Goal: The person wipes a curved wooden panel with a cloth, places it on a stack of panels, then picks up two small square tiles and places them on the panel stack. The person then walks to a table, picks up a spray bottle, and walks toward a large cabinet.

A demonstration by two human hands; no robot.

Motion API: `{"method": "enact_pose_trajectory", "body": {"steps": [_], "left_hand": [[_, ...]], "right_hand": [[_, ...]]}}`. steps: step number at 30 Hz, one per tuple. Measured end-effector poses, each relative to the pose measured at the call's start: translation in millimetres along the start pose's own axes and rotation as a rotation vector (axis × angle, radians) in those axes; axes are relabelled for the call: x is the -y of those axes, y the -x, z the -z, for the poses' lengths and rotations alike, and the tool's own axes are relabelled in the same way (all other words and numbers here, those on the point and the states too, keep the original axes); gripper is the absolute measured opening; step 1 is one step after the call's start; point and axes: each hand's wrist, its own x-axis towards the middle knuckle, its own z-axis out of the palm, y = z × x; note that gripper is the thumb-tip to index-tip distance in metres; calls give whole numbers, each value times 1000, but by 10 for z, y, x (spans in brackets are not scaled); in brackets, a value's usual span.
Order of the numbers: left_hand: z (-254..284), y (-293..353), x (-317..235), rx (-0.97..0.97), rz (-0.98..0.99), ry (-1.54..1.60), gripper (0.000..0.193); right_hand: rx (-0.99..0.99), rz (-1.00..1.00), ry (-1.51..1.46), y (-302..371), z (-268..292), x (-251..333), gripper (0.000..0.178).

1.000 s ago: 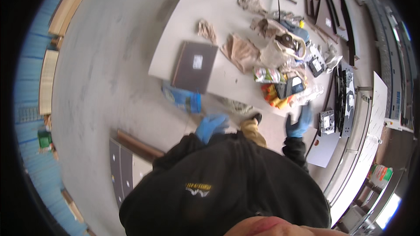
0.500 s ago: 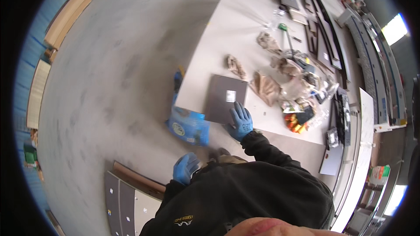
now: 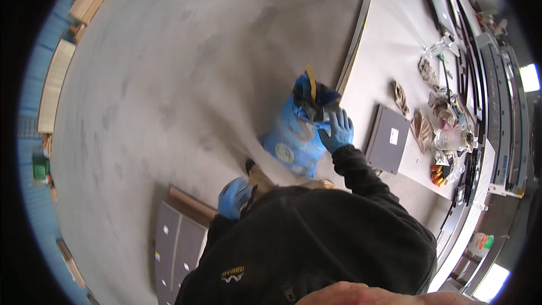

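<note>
My right hand (image 3: 340, 130), in a blue work glove, reaches out with its fingers spread and nothing in its grasp. It is beside the mouth of a blue sack (image 3: 296, 149) that stands on the floor by the table's near corner. Dark material (image 3: 316, 99) and a yellow strip (image 3: 311, 82) stick up from the sack's top; whether the fingertips touch it I cannot tell. My left hand (image 3: 234, 197), gloved alike, hangs low by my leg with loosely bent fingers and no object visible in it. A dark grey panel (image 3: 381, 147) with a white label lies on the table corner.
The pale table (image 3: 389, 51) runs away on the right, bearing crumpled brown gloves (image 3: 422, 130), orange-tipped gloves (image 3: 437, 175), a clear plastic jar (image 3: 451, 139) and long dark profiles. Grey panels (image 3: 169, 237) stand at lower left. Wooden boards (image 3: 56, 87) line the left wall.
I have turned leftward, so the table and panel have shifted right in view. My right hand has left the grey panel and is now by the sack's opening. My left hand stays low.
</note>
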Motion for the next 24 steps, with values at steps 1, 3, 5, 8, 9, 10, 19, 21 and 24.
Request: {"method": "enact_pose_trajectory", "body": {"steps": [1,3,5,8,9,10,19,21,24], "left_hand": [[304,-120,-129,-122,289,392,41],[803,-427,-445,-277,354,366,45],[1127,-854,-815,-289,344,344,47],[1271,-1724,-1359,-207,331,327,47],[1238,-2041,-1537,-165,330,324,47],[1187,-2348,-1710,-145,343,288,46],[472,-5089,-3004,148,416,119,37],[388,-5736,-3048,141,456,57,31],[351,-6657,-2870,164,478,-80,17]], "right_hand": [[8,-83,12,-69,-87,86,74],[104,-224,73,-166,-210,195,78],[118,-295,121,-221,-294,241,81],[180,-350,164,-230,-420,282,86],[175,-362,173,-235,-463,300,85],[173,-379,194,-238,-505,332,83],[116,-442,180,-1479,-585,566,81],[-17,-413,182,-2227,-645,528,74],[-26,-582,16,-3427,-735,342,65]]}}
